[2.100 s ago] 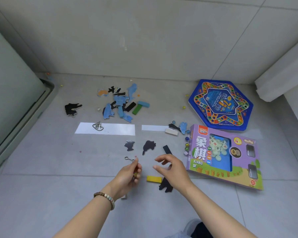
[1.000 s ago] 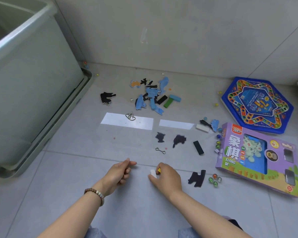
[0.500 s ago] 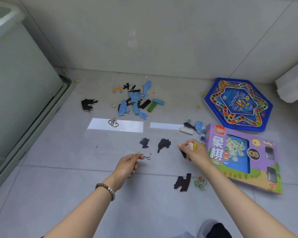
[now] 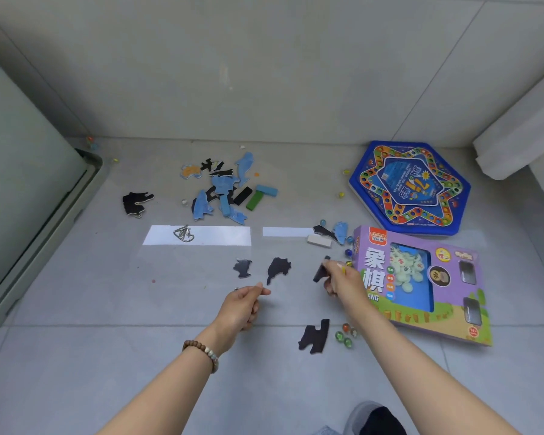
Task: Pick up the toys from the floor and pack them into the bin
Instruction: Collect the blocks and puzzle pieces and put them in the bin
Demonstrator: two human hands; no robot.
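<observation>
Grey floor tiles run up to a pale wall, and the toys lie spread over them. At the far left I see only the wall of the bin [image 4: 29,199], well apart from my hands.

My right hand [image 4: 343,279] is just beside the purple game box [image 4: 421,284] and pinches a black block [image 4: 320,270] between thumb and fingers. A bit of something yellow also shows among these fingers. My left hand [image 4: 241,304] has curled fingers, with the thumb pressed to the forefinger. It seems to pinch a small metal piece [image 4: 236,289], of which only the tip shows.

I judge the block to be light, stiff and smooth, so a pinch on its two long sides is enough. It is a short dark bar with straight edges.

The flat black puzzle pieces [image 4: 278,268] between my hands will probably be less easy. They look thin and lie flat on the smooth tile, so I think a fingernail must go under one edge first. Their outlines are irregular, like little animals.

The glass marbles [image 4: 344,335] near my right forearm are round and may roll away if I only touch them. The blue pile of pieces [image 4: 223,189] is further off, near the wall.
</observation>
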